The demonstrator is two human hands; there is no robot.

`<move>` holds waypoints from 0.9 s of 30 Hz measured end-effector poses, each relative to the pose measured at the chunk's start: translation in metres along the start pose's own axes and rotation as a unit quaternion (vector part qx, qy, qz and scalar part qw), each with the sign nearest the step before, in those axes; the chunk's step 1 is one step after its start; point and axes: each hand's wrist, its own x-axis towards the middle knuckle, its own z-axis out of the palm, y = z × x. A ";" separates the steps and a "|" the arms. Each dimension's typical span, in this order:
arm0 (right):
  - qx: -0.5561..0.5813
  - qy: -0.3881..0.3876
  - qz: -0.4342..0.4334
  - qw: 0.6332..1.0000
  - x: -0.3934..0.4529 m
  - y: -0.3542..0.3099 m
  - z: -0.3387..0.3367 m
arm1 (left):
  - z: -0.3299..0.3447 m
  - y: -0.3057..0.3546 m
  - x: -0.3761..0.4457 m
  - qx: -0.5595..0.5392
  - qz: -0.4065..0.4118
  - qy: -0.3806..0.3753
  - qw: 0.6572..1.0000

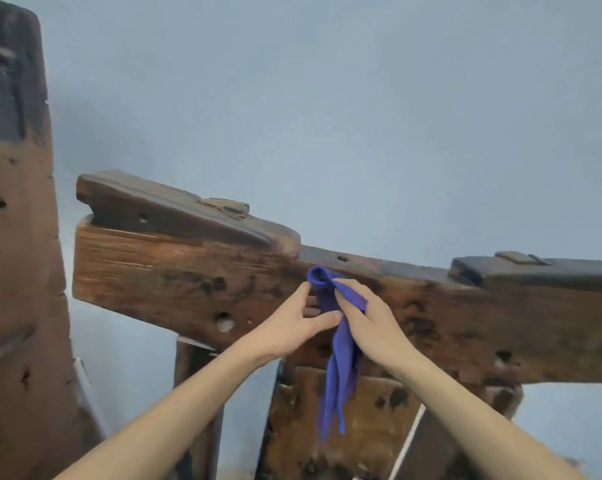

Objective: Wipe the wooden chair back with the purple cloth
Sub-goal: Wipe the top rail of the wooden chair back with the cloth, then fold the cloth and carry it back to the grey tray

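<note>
Pale blue wall fills the background; at frame centre the purple cloth [339,358] is bunched by both hands [292,327], closed on it, against the wooden chair back [195,275]; wiping seems barely begun.

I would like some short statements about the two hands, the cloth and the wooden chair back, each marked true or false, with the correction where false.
1. Both bare hands, the left hand and the right hand, hold the purple cloth. True.
2. The cloth is spread flat over the wood. False: it is bunched, with its lower part hanging down.
3. The dark brown wooden chair back has holes in its surface. True.
4. The wall behind is red. False: it is pale blue-grey.
</note>
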 end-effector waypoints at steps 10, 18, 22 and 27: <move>0.048 -0.007 0.225 0.973 -0.112 0.050 -0.091 | 0.127 -0.029 -0.002 0.021 -0.011 -0.131 0.991; -0.148 0.126 0.150 0.969 -0.131 0.049 -0.135 | 0.153 -0.029 -0.029 0.064 -0.003 -0.115 0.991; -0.160 0.162 0.123 0.966 -0.146 0.042 -0.149 | 0.169 -0.013 -0.041 0.114 0.006 -0.100 0.988; -0.063 0.209 0.134 0.967 -0.182 0.037 -0.182 | 0.208 0.007 -0.060 0.193 0.044 -0.091 0.976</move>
